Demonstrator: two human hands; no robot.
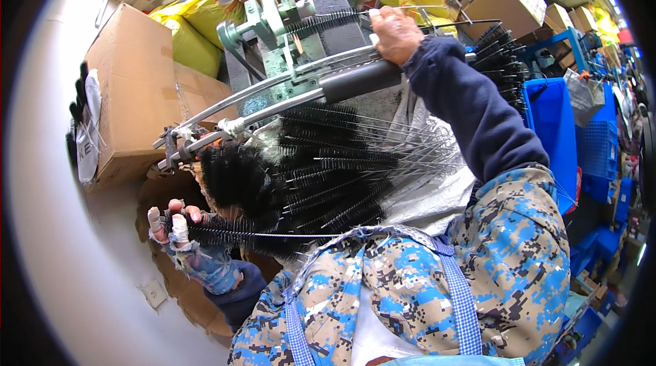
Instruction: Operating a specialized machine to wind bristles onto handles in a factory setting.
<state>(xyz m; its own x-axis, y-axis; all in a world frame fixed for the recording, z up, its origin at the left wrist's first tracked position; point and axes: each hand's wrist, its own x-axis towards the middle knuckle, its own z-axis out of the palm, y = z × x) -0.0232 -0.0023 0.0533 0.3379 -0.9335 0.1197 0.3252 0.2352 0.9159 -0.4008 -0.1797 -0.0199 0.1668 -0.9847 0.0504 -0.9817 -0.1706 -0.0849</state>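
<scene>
The camouflage garment (406, 277) lies nearest, a black brush (225, 229) is held in the left grip (179, 229), its wire stem (294, 235) directed rightward, while whether the right grip (396, 35) is closed on the second brush (328, 22), just leftward, cannot be told.

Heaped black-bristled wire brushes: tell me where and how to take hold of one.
Probably best to pinch a bare silver wire stem of the heaped black-bristled wire brushes, coming from the right. The slim stems fan out rightward over the crumpled whitish sheet, while the bushy bristled ends crowd together on the left.
</scene>
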